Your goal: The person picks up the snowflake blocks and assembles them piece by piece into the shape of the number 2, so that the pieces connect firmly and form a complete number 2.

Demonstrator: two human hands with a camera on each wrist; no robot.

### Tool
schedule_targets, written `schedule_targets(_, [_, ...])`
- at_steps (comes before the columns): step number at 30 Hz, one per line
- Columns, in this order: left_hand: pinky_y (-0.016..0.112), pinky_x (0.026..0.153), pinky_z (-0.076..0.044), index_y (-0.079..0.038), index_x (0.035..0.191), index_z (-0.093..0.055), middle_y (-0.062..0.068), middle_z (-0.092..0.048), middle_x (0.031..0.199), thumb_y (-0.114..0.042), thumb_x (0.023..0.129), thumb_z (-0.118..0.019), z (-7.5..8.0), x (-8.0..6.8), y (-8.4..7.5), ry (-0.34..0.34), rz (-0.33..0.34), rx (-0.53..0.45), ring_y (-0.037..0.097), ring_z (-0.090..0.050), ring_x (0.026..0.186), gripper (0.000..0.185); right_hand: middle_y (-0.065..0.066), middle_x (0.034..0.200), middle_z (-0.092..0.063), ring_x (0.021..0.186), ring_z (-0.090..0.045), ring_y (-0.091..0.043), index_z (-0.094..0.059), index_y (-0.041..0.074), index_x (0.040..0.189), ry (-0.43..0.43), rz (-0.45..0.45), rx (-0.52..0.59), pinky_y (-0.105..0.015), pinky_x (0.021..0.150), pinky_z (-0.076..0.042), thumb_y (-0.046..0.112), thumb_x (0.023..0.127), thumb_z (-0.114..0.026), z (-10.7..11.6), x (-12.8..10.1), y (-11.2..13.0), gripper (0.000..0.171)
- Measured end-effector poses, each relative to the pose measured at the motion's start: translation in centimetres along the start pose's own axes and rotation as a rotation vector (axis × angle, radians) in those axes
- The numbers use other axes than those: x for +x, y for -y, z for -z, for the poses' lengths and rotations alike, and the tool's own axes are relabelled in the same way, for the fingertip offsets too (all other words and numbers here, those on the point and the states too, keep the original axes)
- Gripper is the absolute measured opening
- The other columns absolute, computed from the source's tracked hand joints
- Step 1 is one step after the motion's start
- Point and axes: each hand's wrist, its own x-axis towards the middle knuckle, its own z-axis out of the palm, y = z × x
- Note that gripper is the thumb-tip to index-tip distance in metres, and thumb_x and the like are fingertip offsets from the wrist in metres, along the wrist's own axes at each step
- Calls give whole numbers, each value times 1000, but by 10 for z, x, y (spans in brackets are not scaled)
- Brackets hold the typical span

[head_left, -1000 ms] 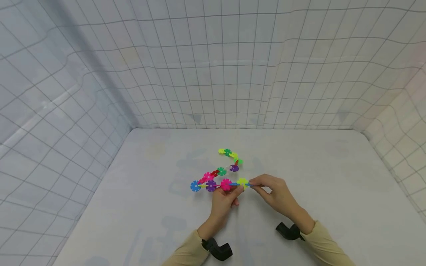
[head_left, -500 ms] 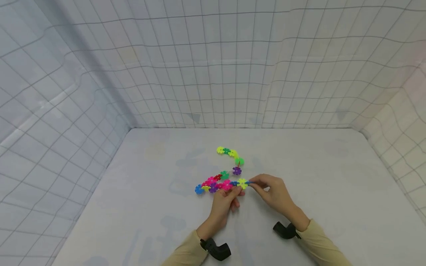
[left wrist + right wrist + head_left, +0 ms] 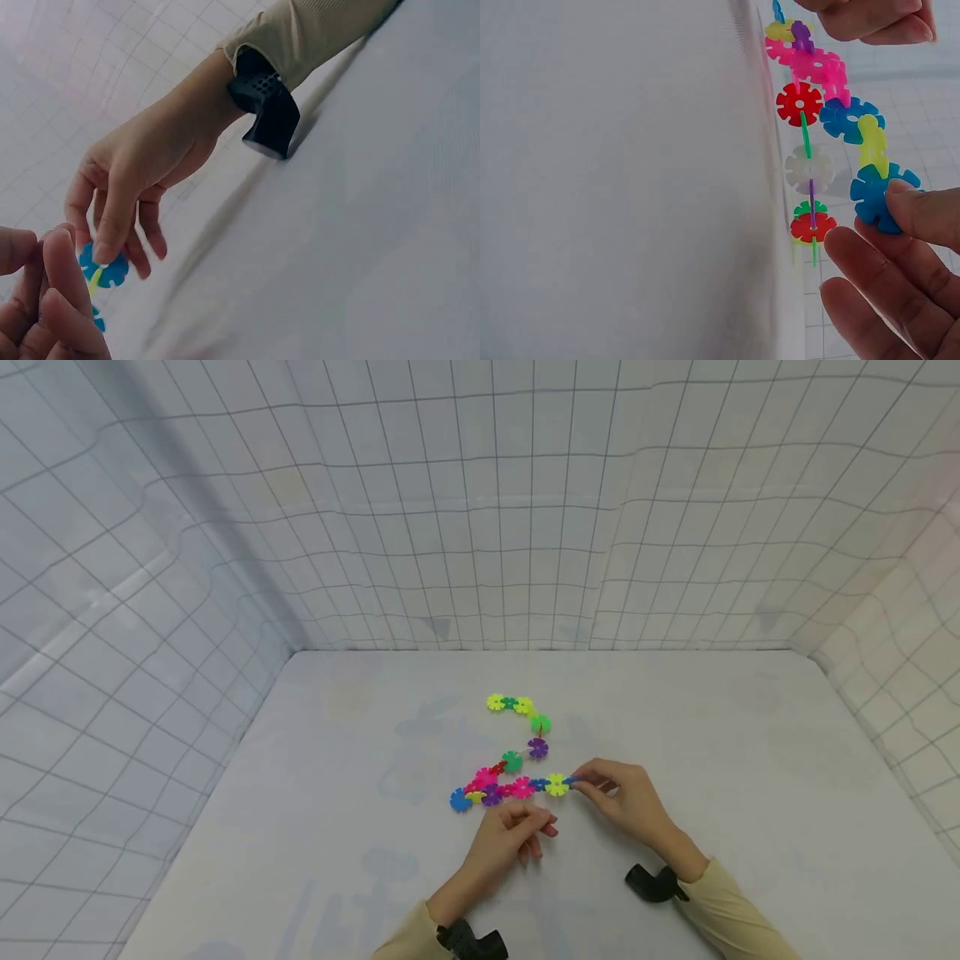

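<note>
Left hand (image 3: 517, 828) loosely curled, idle — right hand (image 3: 626, 797) forward, fingertips pinching.

snowflake chain (image 3: 517, 777): smooth glossy plastic | table (image 3: 750, 793): matt cloth

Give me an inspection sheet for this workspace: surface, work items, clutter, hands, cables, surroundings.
Surface: pale table, faint printed shapes, flat.
Work items: chain of colourful snowflake discs lying curved on the table; its near end is a blue disc.
Clutter: nothing seen.
Hands: right hand pinches the blue disc at the chain's end; left hand is just off the chain, fingers loosely curled, holding nothing.
Cables: nothing seen; a black wrist mount on each arm.
Surroundings: white grid-patterned cloth walls on three sides.
</note>
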Motion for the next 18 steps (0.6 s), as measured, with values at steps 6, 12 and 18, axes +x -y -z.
schedule_targets(6, [25,45,-43,4,96,-69,16,-69,82,-13,94,-60,25,-4,-9,-122,-209,180,28,-60,58,19,10,78,-68,66,-61,-4,-69,14,87,-11,-39,-32,-22,58,-52,-1,77,-76,6,-8,-6,20])
schedule_targets(12, [26,58,-45,-13,87,-72,-3,-66,79,-21,83,-75,60,-3,-9,-371,-393,557,16,-58,71,9,8,77,-68,66,-62,-5,-69,13,86,6,-59,-31,-24,57,-52,-2,76,-77,12,-14,-9,20])
schedule_targets(18, [32,74,-44,-15,99,-70,-5,-63,95,-33,72,-83,85,-2,0,-282,-277,738,15,-52,85,36,12,73,-64,66,-59,-3,-68,15,84,63,-107,-67,-24,57,-51,1,76,-77,18,-20,-13,19])
